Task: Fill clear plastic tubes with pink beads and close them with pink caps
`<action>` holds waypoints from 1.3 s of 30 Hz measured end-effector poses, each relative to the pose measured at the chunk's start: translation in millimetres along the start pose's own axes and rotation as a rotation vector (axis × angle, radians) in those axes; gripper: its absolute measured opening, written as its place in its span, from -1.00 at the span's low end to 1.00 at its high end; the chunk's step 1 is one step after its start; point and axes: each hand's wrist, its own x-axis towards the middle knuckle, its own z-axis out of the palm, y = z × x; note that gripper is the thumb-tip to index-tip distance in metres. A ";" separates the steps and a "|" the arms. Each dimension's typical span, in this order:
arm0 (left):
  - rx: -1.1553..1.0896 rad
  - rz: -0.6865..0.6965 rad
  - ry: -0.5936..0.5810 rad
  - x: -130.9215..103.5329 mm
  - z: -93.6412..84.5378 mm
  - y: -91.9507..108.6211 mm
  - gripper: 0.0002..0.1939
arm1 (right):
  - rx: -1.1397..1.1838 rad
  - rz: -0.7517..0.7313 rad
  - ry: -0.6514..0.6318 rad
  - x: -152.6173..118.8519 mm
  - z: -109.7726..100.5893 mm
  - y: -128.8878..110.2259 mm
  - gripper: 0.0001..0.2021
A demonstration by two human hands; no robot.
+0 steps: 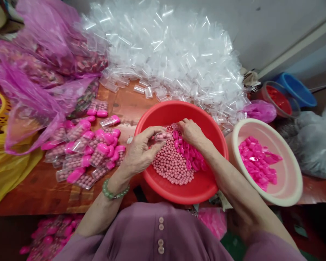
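My left hand [141, 150] is closed around a small clear plastic bottle [163, 136] with pink beads inside, its open-looking end turned toward the bowl's middle. It hovers over the left part of a red plastic bowl [180, 197]. Round pink beads [174, 166] are heaped in that bowl, and bright pink caps [194, 156] lie along their right side. My right hand [191, 132] reaches into the bowl by the far edge of the beads and caps. Its fingers are bent together near a clear bit of plastic; what they hold is partly hidden.
Filled bottles with pink caps [81, 148] are piled on the wooden table at left, beside purple plastic bags [40, 94]. A large heap of clear bottles [165, 50] lies behind the bowl. A cream basin [290, 174] holding pink caps stands at right.
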 end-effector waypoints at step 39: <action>-0.609 -0.317 0.108 7.0 16.4 5.9 -0.63 | 1.649 -0.186 0.296 -44.4 -20.4 -26.9 -0.67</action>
